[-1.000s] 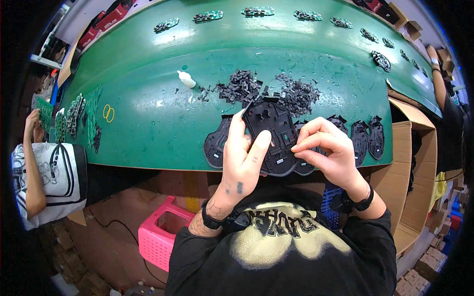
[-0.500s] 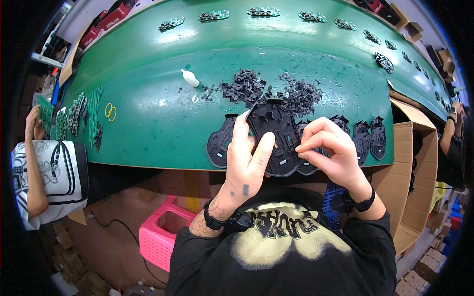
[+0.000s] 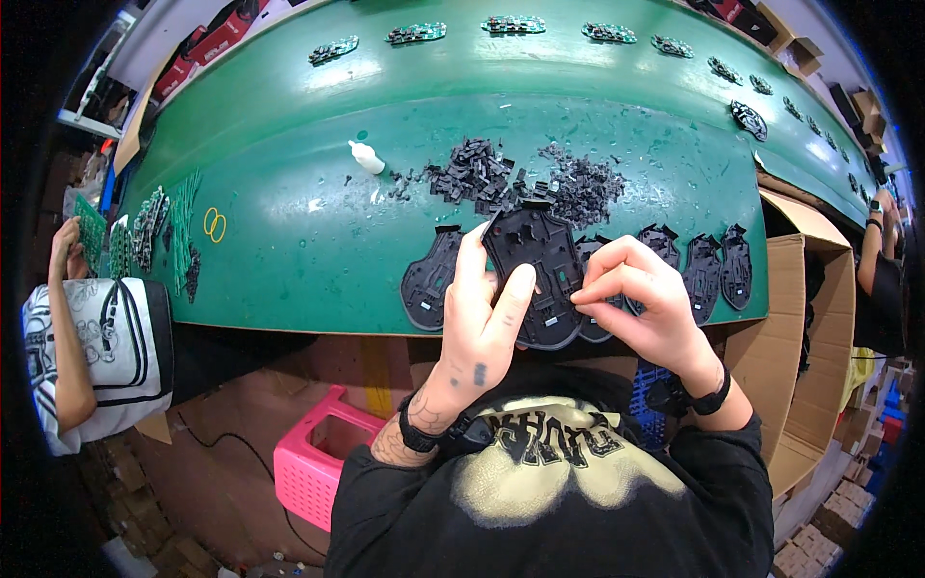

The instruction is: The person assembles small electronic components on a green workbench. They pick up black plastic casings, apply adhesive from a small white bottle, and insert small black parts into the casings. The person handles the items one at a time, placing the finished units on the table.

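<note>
My left hand (image 3: 489, 306) grips a black plastic shell (image 3: 540, 258) by its left side, thumb across its inner face. The shell is tilted up at the bench's front edge, its ribbed inside showing. At its right edge my right hand (image 3: 636, 294) is closed, thumb and forefinger pinched together. Whatever sits between those fingertips is too small or hidden to tell. Similar shells lie on either side: one on the left (image 3: 431, 279) and several on the right, such as this shell (image 3: 736, 268). Beyond them are a heap of black plastic parts (image 3: 472, 171) and a pile of smaller black pieces (image 3: 590, 188).
A white bottle (image 3: 366, 157) and yellow rings (image 3: 214, 225) lie on the green bench (image 3: 289, 260). Circuit boards (image 3: 514, 25) line the raised strip behind. An open cardboard box (image 3: 785, 337) stands right, a pink stool (image 3: 323, 458) below left. Co-workers' arms (image 3: 66, 332) show at both sides.
The shell has turned a little in my left hand, so its inside faces up more. My pinched right hand has shifted slightly left, against the shell's edge.
</note>
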Demonstrator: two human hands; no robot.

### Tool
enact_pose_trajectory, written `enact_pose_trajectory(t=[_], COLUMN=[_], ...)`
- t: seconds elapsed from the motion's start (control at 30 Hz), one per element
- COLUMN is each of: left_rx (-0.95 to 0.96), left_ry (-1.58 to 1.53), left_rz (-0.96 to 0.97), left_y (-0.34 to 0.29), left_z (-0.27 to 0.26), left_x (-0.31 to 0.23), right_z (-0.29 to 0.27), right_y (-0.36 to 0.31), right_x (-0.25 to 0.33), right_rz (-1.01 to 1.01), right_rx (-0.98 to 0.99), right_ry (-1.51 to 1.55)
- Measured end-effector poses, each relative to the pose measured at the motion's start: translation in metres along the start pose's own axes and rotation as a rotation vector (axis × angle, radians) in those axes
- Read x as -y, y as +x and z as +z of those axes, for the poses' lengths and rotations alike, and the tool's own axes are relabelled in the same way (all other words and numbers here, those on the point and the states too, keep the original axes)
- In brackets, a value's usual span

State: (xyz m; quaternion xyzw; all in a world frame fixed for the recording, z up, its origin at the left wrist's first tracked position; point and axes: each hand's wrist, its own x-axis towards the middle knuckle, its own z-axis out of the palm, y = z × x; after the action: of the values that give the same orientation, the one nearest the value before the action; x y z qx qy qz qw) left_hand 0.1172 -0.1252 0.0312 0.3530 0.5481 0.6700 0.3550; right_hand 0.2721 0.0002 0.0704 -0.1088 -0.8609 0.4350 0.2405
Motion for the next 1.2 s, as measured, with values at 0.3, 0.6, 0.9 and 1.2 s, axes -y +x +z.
enact_pose_trajectory(t=[0.3, 0.6, 0.9, 1.2], left_rx=[0.003, 0.002, -0.047, -0.116], left_ry=[-0.001, -0.050, -0.143, -0.283], left_rz=[-0.030, -0.020, -0.050, -0.088], left_y=[-0.002, -0.003, -0.008, -0.013], left_z=[-0.003, -0.003, -0.005, -0.034], left_x=[-0.001, -0.005, -0.001, 0.013], right_z=[0.002, 0.007, 0.009, -0.013], right_y=[0.002, 0.003, 0.020, 0.104], right_x=[0.001, 0.006, 0.015, -0.041], right_rz=[0.001, 0.001, 0.042, -0.084], right_rx=[0.004, 0.000, 0.167, 0.272], right_ry=[-0.005, -0.045, -0.091, -0.340])
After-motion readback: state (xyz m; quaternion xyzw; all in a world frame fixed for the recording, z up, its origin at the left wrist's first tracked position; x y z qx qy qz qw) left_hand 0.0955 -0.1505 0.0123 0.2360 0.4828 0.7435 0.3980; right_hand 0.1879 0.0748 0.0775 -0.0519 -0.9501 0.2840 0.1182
